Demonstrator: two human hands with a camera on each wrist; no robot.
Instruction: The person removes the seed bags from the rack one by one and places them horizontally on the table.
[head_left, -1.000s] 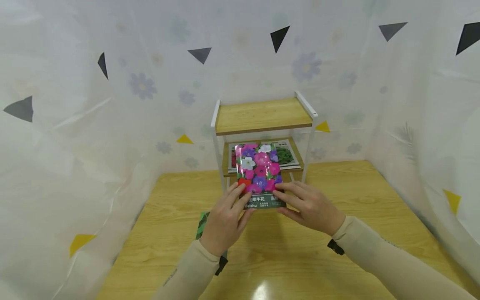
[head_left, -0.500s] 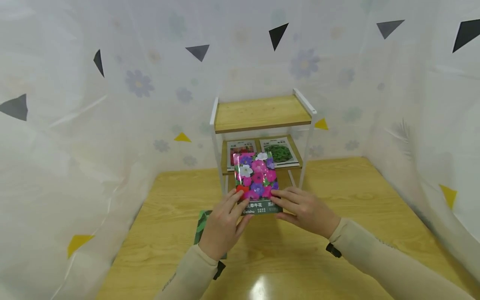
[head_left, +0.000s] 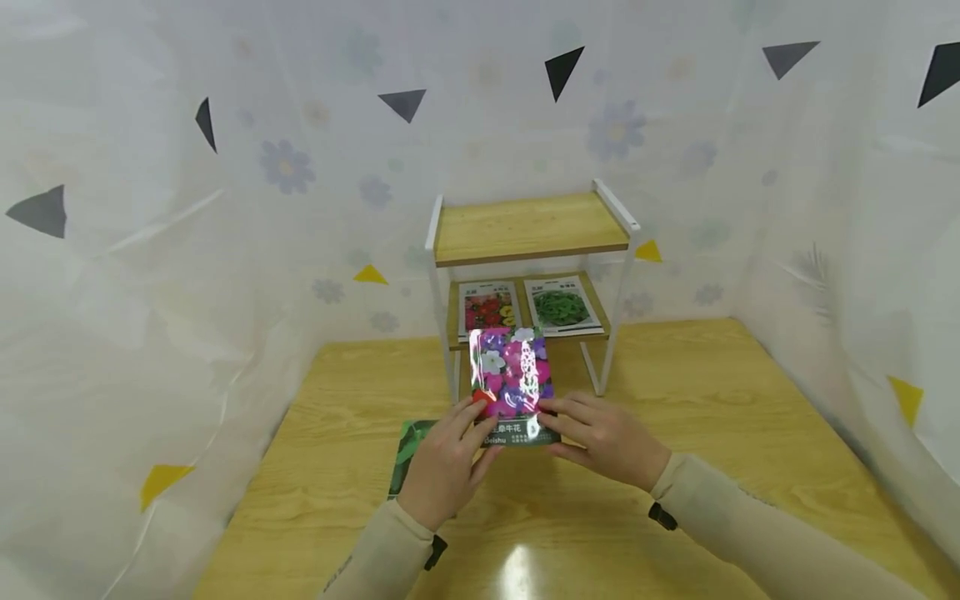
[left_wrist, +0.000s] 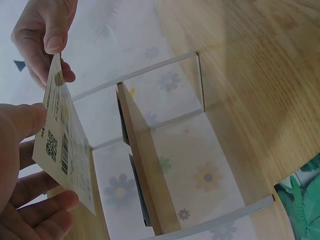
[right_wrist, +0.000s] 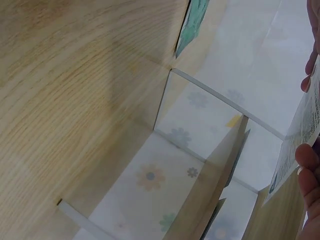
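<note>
A flower seed packet (head_left: pixel 510 379) with pink, purple and white blooms on its front is held up over the table, before a small shelf. My left hand (head_left: pixel 448 457) pinches its lower left corner, thumb beneath and fingers on top. At the lower right, my right hand (head_left: pixel 609 439) pinches it the same way. The left wrist view shows the packet's pale printed back (left_wrist: pixel 65 137) with a barcode and a square code. Partly hidden by my left hand, a green leafy packet (head_left: pixel 407 450) lies on the table.
The two-tier shelf (head_left: pixel 528 227) has a wooden top and white frame. On its lower board lie a packet with red flowers (head_left: pixel 486 308) and one with green leaves (head_left: pixel 561 307), side by side. White patterned sheeting (head_left: pixel 480 142) encloses the wooden table (head_left: pixel 675 375).
Both hands have brought the flower packet down and slightly toward me. The two packets on the lower board, partly covered before, now show more fully.
</note>
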